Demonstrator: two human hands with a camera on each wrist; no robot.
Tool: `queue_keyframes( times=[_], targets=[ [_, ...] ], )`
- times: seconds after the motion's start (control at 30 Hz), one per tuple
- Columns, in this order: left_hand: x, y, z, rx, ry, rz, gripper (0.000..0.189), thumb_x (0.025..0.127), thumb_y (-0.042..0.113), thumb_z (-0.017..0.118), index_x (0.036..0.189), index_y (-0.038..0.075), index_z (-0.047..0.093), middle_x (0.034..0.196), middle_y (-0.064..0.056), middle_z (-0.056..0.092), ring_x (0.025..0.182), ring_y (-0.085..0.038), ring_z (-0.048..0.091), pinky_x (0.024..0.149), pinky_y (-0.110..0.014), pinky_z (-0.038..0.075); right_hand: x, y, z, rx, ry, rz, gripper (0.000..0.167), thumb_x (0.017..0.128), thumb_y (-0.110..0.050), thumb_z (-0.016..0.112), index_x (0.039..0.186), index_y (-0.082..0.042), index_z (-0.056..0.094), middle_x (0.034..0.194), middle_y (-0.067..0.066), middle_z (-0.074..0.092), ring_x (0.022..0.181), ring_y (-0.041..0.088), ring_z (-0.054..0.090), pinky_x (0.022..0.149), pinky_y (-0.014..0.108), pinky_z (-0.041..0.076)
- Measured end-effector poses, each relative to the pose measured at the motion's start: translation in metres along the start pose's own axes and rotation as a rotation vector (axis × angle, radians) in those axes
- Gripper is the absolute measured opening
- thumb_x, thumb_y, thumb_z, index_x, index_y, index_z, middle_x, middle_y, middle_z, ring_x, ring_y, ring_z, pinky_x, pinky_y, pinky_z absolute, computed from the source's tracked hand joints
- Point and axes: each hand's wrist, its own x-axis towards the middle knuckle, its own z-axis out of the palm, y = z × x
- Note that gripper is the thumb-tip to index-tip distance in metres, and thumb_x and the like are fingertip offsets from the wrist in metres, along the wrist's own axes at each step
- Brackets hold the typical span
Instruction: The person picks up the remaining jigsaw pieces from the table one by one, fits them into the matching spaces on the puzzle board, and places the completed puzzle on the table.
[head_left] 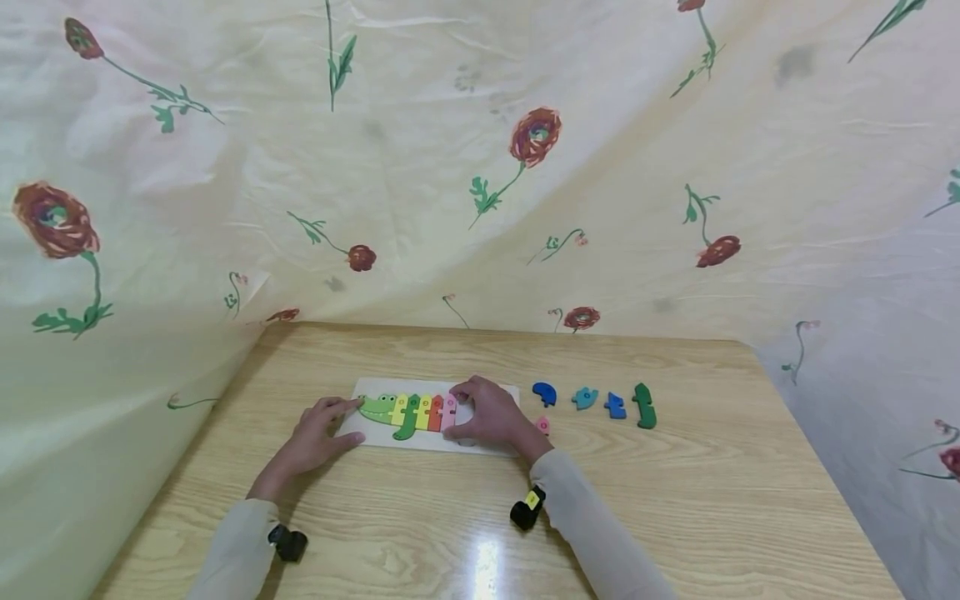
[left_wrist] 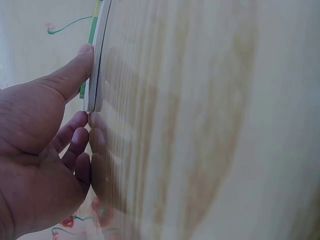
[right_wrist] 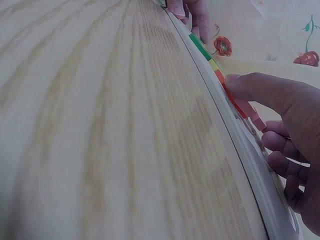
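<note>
A white puzzle board (head_left: 375, 387) lies on the table with a crocodile puzzle partly laid in it. The green head (head_left: 377, 408) is at the left, followed by yellow, green, yellow and red-orange pieces. My right hand (head_left: 491, 414) pinches a pink puzzle piece (head_left: 449, 410) between thumb and fingers, right beside the red-orange piece (head_left: 435, 414). In the right wrist view the pink piece (right_wrist: 258, 120) stands slightly tilted up from the board. My left hand (head_left: 313, 437) rests at the board's left end, fingertips by the snout and thumb on the lower edge.
Loose pieces lie right of the board: a dark blue tail piece (head_left: 545, 393), a light blue piece (head_left: 584, 398), a blue piece (head_left: 616, 406) and a green leg piece (head_left: 644, 406). Another pink piece (head_left: 543, 426) sits near my right wrist. Flowered cloth (head_left: 420, 167) hangs around the wooden table (head_left: 720, 467).
</note>
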Motion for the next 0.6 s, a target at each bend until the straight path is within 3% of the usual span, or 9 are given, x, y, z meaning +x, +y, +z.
queue_keyframes(
  times=[0.6],
  targets=[
    [0.0003, 0.0006, 0.0007, -0.007, -0.008, -0.017, 0.065, 0.094, 0.035, 0.075, 0.151, 0.014, 0.052, 0.149, -0.025, 0.042, 0.129, -0.045, 0.039, 0.102, -0.067, 0.035, 0.0016, -0.0012, -0.0008, -0.015, -0.034, 0.038, 0.074, 0.076, -0.051, 0.089, 0.135, -0.013, 0.066, 0.11, -0.006, 0.061, 0.098, 0.013, 0.054, 0.094, 0.035, 0.048]
  ],
)
